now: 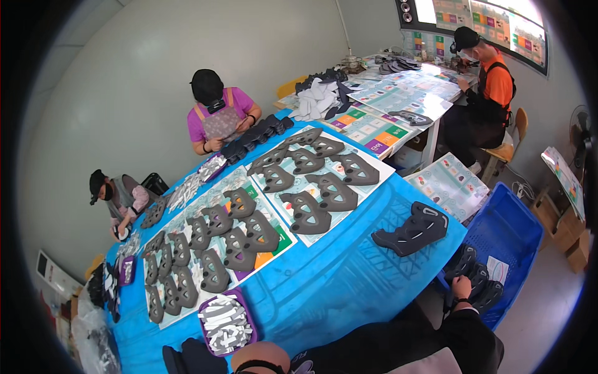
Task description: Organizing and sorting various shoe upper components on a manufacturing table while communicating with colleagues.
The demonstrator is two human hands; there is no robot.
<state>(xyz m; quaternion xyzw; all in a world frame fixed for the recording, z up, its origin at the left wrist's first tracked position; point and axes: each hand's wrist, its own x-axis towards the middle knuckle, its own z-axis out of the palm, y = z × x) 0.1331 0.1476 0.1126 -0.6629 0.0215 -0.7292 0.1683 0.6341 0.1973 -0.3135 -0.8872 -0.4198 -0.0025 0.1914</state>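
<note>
At the right, my right hand (461, 287) reaches down into the blue plastic crate (526, 215), its fingers curled at one of the black padded parts (478, 277) lying there. A dark band is round that wrist. My left hand (261, 356) is at the lower edge, cut off by the picture, beside some dark fabric pieces (193, 357); its fingers do not show. Alone on the blue-covered table (330, 268) lies a black moulded part (412, 232) with light slits. A purple basket (253, 319) of white strips (225, 324) stands near my left hand.
Several grey foam parts (215, 271) with cut-outs lie in rows on printed boards (283, 230). Across the table sit two people (218, 115) (121, 199) at work; another person (492, 87) sits at a second table (398, 93). Cardboard boxes (564, 234) stand right of the crate.
</note>
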